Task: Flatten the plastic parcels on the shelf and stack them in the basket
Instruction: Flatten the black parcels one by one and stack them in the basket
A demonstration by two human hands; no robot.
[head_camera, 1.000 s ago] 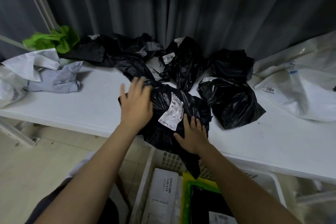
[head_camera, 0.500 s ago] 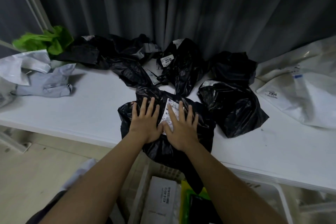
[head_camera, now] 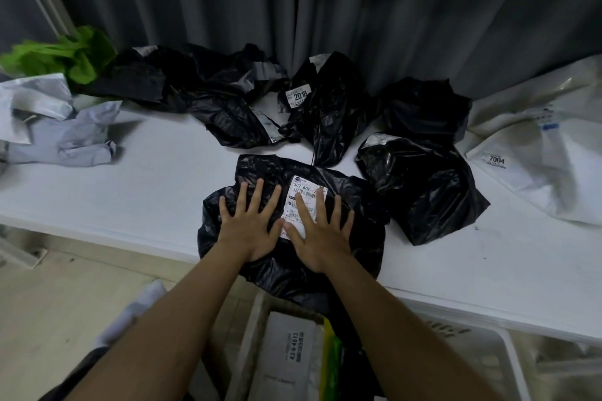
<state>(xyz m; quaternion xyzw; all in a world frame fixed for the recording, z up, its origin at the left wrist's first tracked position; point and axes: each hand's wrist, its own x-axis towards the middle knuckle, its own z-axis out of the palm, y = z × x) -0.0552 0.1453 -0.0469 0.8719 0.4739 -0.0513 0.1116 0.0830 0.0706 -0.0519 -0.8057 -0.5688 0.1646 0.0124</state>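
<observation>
At the near edge of the white shelf (head_camera: 130,192), a black plastic parcel (head_camera: 355,238) lies flat under both hands, its lower part hanging over the edge toward the basket (head_camera: 508,365) below. The left hand (head_camera: 249,228) presses palm-down on the parcel's left half, fingers (head_camera: 242,202) straight and spread. The right hand (head_camera: 321,234) presses just beside it, fingers (head_camera: 335,212) likewise straight and spread, partly covering the white shipping label (head_camera: 304,192) on the parcel's top. The thumbs of the two hands nearly touch.

Farther back on the shelf, near the grey curtain (head_camera: 358,3), sit several crumpled black parcels: one marked 2018 (head_camera: 329,107), a wide rumpled one (head_camera: 208,98) to its left, one (head_camera: 423,104) toward the back right and another (head_camera: 423,192) just right of the pressed parcel. At the left end lie a crumpled grey-white bag (head_camera: 62,133) and a green bag (head_camera: 65,55). At the right end rests a large white parcel marked 7004 (head_camera: 547,166).

In the basket, a white parcel with a printed label (head_camera: 286,355) lies flat beside something with a yellow-green edge (head_camera: 332,365).
</observation>
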